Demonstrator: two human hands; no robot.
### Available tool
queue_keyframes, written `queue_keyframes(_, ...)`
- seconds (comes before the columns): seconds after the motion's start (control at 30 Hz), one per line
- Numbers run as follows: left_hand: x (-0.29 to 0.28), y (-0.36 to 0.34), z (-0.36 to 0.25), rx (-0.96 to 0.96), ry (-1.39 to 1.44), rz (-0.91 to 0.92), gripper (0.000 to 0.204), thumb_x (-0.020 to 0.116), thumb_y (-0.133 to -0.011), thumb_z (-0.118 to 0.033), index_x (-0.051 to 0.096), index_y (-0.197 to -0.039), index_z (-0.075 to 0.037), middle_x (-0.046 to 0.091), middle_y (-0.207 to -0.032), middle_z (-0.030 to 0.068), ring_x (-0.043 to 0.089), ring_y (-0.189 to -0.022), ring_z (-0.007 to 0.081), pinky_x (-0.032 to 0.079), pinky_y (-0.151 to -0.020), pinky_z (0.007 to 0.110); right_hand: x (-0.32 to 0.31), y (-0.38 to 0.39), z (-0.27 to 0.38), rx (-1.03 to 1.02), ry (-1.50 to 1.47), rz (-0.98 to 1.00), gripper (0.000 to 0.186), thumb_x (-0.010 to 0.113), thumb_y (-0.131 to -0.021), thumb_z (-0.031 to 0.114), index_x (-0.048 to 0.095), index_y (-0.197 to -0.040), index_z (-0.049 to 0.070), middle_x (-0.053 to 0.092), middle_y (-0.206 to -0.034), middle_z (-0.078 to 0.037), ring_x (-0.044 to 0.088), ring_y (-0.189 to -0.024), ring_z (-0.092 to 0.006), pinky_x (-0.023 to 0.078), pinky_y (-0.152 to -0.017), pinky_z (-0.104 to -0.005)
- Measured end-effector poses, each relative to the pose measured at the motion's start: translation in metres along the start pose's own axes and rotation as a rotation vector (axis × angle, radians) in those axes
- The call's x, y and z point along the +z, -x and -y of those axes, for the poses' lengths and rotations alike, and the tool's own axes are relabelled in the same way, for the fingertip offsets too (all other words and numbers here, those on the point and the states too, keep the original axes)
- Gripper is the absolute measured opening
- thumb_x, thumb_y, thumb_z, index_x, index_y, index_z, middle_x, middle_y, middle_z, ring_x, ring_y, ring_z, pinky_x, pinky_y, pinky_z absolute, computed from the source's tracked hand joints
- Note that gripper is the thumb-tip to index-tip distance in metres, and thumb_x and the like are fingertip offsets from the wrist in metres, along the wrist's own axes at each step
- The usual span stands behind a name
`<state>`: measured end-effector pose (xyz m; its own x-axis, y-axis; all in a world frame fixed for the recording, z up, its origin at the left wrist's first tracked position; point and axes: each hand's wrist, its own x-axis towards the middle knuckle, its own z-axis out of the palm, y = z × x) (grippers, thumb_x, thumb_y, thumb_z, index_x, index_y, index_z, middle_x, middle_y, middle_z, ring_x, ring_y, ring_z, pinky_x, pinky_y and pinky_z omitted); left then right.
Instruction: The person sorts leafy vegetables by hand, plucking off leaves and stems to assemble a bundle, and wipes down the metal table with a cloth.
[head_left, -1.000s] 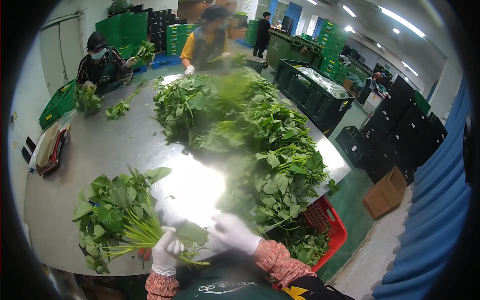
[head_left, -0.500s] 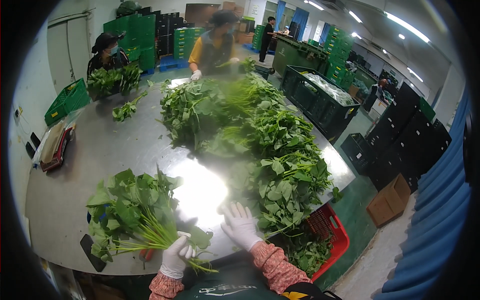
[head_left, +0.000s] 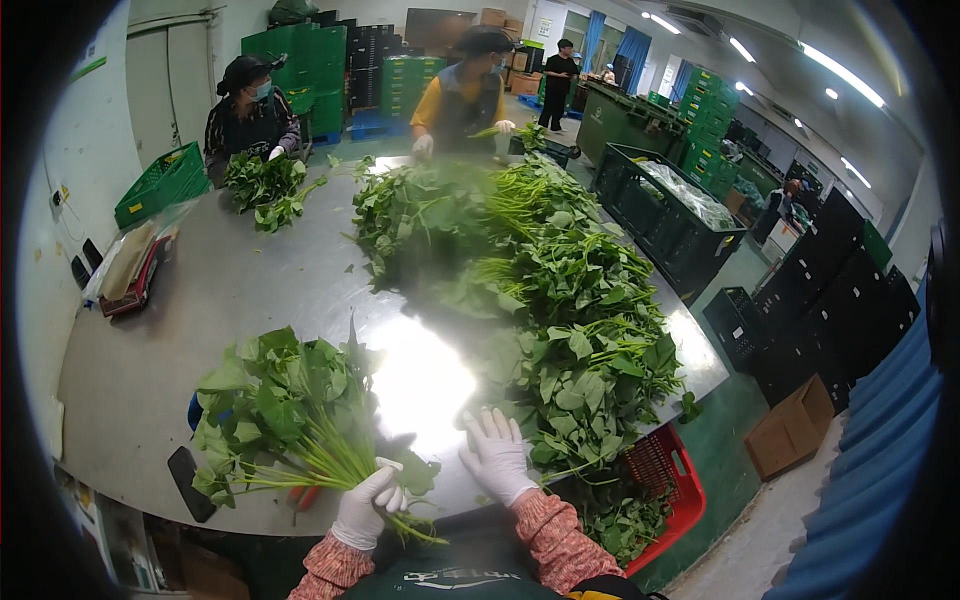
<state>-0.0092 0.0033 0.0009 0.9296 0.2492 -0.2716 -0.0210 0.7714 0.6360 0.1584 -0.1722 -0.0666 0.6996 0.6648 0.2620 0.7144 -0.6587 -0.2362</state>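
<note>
A bunch of long-stemmed leafy greens (head_left: 285,405) lies over the near left of the steel table (head_left: 140,380), its stems gripped in my gloved left hand (head_left: 368,505). Red handles (head_left: 305,498) peek from beneath it, and a dark phone-like slab (head_left: 188,485) lies at its left. My gloved right hand (head_left: 495,455) is open, fingers spread, palm down at the near edge of the table, beside a large heap of greens (head_left: 570,300) along the right. Haze blurs part of the heap.
Two co-workers (head_left: 250,130) (head_left: 455,100) stand across the table, handling greens. A green crate (head_left: 150,190) is at left, a big dark bin (head_left: 660,230) at right. A red basket (head_left: 680,495) sits below the near right edge, with cardboard (head_left: 785,430) and black crates (head_left: 830,320) beyond.
My right hand's fingers have spread and settled palm down. My left hand keeps its grip. The left co-worker's greens have come down onto the table. The whole view has shifted slightly.
</note>
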Motion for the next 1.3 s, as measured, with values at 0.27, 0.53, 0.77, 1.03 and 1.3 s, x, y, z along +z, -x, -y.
queue_keyframes(0.27,-0.001,0.000,0.002,-0.010,0.001,-0.013,0.012,0.052,-0.093,-0.011,0.058,-0.098,-0.002,0.032,-0.053,-0.0040,0.036,-0.047,0.0120,0.040,-0.055,0.030,0.004,0.001,-0.002,-0.009,-0.039,-0.037,0.056,0.058,-0.083,0.032,0.043,-0.134,0.014,0.043,-0.136,-0.021,0.037,-0.128,-0.0376,0.025,-0.107,-0.0514)
queue_keyframes(0.53,0.003,0.001,-0.001,-0.042,0.003,-0.012,0.010,0.053,-0.093,-0.012,0.058,-0.096,-0.003,0.032,-0.053,-0.0046,0.035,-0.047,0.0115,0.039,-0.055,0.029,0.005,0.002,-0.002,0.004,-0.039,-0.003,0.058,0.056,-0.085,0.033,0.041,-0.137,0.014,0.040,-0.139,-0.022,0.035,-0.131,-0.0378,0.023,-0.109,-0.0506)
queue_keyframes(0.77,0.007,0.002,-0.002,-0.032,-0.016,-0.026,0.009,0.054,-0.092,-0.011,0.058,-0.096,-0.004,0.032,-0.053,-0.0047,0.035,-0.047,0.0114,0.038,-0.055,0.029,0.004,0.002,-0.002,0.004,-0.033,0.002,0.058,0.055,-0.085,0.034,0.041,-0.137,0.013,0.040,-0.139,-0.022,0.035,-0.131,-0.0379,0.023,-0.109,-0.0506)
queue_keyframes(1.03,0.003,0.000,0.002,-0.022,-0.054,-0.036,0.013,0.052,-0.093,-0.014,0.058,-0.097,-0.003,0.030,-0.052,-0.0042,0.032,-0.046,0.0120,0.036,-0.052,0.031,0.003,0.001,-0.001,-0.001,-0.029,-0.011,0.057,0.055,-0.085,0.033,0.042,-0.136,0.012,0.041,-0.137,-0.022,0.036,-0.130,-0.0380,0.024,-0.108,-0.0507)
queue_keyframes(1.3,0.005,0.002,0.000,-0.019,-0.042,-0.043,0.012,0.052,-0.093,-0.013,0.059,-0.097,-0.003,0.031,-0.052,-0.0040,0.032,-0.045,0.0119,0.036,-0.052,0.031,-0.003,0.000,0.002,-0.006,0.039,-0.003,0.055,0.049,-0.089,0.039,0.046,-0.135,0.008,0.045,-0.137,-0.019,0.036,-0.131,-0.0337,0.025,-0.109,-0.0476)
